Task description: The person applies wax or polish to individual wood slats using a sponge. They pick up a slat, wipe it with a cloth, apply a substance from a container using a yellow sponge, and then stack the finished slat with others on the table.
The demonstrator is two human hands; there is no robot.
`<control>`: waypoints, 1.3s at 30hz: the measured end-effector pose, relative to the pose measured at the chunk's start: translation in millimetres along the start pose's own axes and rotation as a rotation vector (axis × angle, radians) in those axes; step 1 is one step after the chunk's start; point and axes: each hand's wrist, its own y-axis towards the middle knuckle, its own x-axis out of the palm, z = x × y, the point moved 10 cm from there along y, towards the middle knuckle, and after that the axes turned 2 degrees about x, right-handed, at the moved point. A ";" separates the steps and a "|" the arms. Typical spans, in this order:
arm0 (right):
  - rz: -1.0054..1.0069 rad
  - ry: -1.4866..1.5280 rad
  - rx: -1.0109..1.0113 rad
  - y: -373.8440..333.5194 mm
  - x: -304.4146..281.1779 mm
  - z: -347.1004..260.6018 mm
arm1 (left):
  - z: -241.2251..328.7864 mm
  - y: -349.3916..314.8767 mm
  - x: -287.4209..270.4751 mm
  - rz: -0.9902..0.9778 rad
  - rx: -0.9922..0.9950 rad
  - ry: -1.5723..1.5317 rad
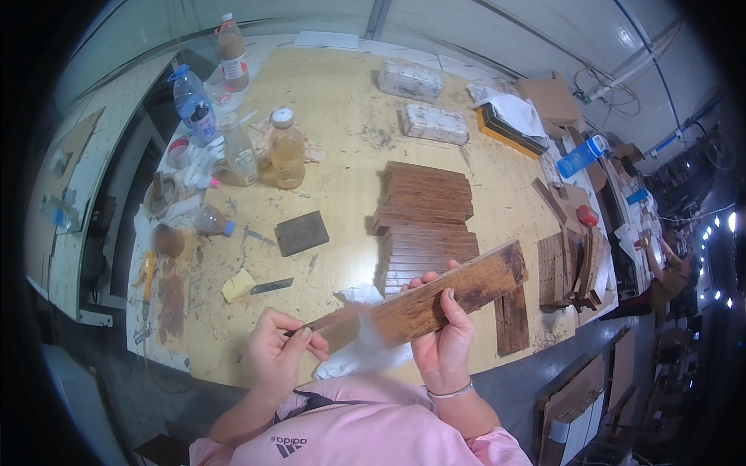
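In my right hand (447,342) is a brown wooden plank (474,291), tilted up to the right, with the thumb across its face and fingers behind. Dark stain marks its far end. My left hand (286,342) pinches a thin dark-handled tool (318,322), whose blurred reddish end reaches the plank's near left end; its exact kind cannot be told. White crumpled paper (365,361) lies behind and under the plank's left end. Just beyond the plank stand stacked brown wooden planks (427,225), and another plank (512,322) lies to their right.
Left of the stack are a dark sanding block (303,233), a yellow sponge-like lump (238,286) and a dark flat strip (272,286). Bottles (287,151) crowd the table's left side. Wrapped white bundles (434,124) sit at the back; more wood pieces (556,268) lie right.
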 end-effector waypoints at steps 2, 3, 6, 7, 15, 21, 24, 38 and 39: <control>0.001 -0.007 -0.003 -0.5 -0.3 -0.8 | 1.1 -2.2 0.5 -0.009 0.000 0.013; -0.003 -0.010 -0.004 -0.4 0.0 -1.3 | 0.8 -2.3 0.9 -0.008 0.004 0.010; -0.012 -0.008 -0.006 0.7 -0.3 -1.4 | 0.0 -1.4 1.4 0.002 0.015 -0.001; -0.014 -0.005 -0.007 1.1 -0.4 -1.7 | 0.3 -0.6 0.2 0.010 0.017 -0.008; 0.034 0.010 0.017 3.5 -10.2 1.6 | -7.8 4.5 -7.9 0.075 0.027 -0.063; 0.025 0.039 0.011 6.0 -20.9 -0.4 | -2.7 34.6 -98.2 0.377 0.054 -0.072; 0.027 0.038 0.003 5.6 -26.2 -3.9 | -1.9 59.2 -214.3 0.688 0.186 0.041; 0.084 0.010 0.024 11.3 -31.6 -10.5 | -36.1 46.0 -376.1 1.051 0.114 -0.128; 0.094 0.003 0.009 11.6 -34.4 -13.8 | -39.9 41.9 -359.0 1.022 0.099 -0.038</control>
